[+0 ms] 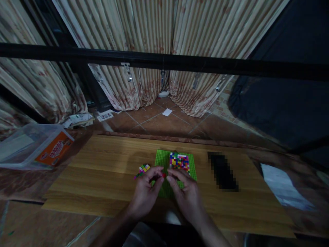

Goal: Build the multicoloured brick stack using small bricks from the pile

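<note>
A green baseplate lies on a wooden table, with a patch of many-coloured small bricks built on its far right part. My left hand rests over the plate's near left edge, fingers pinched on a small red brick. My right hand is beside it over the plate's near part, its fingertips curled together close to the red brick. A small heap of loose coloured bricks lies on the table just left of the plate.
A black oblong object lies on the table right of the plate. A clear plastic box with an orange label stands off the table's left end. White paper lies at the right. Curtains and a black bar cross the back.
</note>
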Demonstrator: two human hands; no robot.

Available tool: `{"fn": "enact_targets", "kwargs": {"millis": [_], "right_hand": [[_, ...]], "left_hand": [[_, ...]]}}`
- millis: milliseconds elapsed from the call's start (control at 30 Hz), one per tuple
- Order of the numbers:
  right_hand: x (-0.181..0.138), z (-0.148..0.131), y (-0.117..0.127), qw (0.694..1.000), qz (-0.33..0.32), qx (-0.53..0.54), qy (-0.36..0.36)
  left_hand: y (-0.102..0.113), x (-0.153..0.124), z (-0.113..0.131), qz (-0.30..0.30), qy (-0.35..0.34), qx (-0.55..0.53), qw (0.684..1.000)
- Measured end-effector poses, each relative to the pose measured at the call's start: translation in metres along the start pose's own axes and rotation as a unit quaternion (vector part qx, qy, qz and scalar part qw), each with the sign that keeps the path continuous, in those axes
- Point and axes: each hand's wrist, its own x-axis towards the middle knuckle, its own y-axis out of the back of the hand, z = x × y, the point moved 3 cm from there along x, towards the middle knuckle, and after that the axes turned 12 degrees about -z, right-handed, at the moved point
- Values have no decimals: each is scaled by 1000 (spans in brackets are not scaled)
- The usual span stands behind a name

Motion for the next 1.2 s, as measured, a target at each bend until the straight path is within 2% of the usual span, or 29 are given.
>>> {"fn": "enact_targets", "kwargs": {"millis": [167, 467, 667, 800, 967, 1200], "right_hand": [[-10, -1, -4, 996, 45, 73, -9], [-18, 5, -1, 995, 92, -40, 27], [10, 32, 34, 989, 138, -49, -15], [39, 48, 49, 990, 110, -76, -50], [58, 59, 45, 992, 75, -82, -55], [70, 68, 42, 991, 33, -122, -40]], "left_hand": [[-16, 2, 14, -16, 15, -30, 999], [-31, 6, 2, 4, 66, -94, 993], [-24, 8, -6, 31, 72, -96, 992], [-17, 3, -12, 34, 100, -98, 990], [-10, 1, -15, 22, 101, -89, 991], [-5, 3, -21, 30, 114, -108, 987]]}}
